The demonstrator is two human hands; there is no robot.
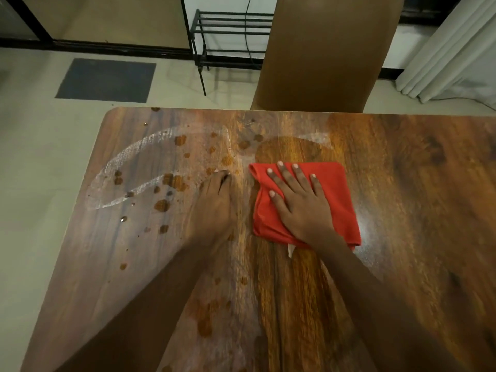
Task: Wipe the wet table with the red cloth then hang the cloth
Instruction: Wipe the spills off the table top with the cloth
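Note:
The folded red cloth [335, 189] lies flat on the wooden table [418, 210], near its middle. My right hand [300, 205] presses down on the cloth with fingers spread. Left of it, my left hand [214, 202] rests on the bare tabletop, fingers curled under, holding nothing. Water drops and smeared wet streaks [166, 181] cover the table's left half, with a curved wet trail [126, 154] near the far left corner.
A brown chair back [327, 52] stands against the far table edge. Behind it are a black metal rack [228, 36], a grey floor mat [107, 79] on the tiled floor, and white curtains [456, 55] at the right.

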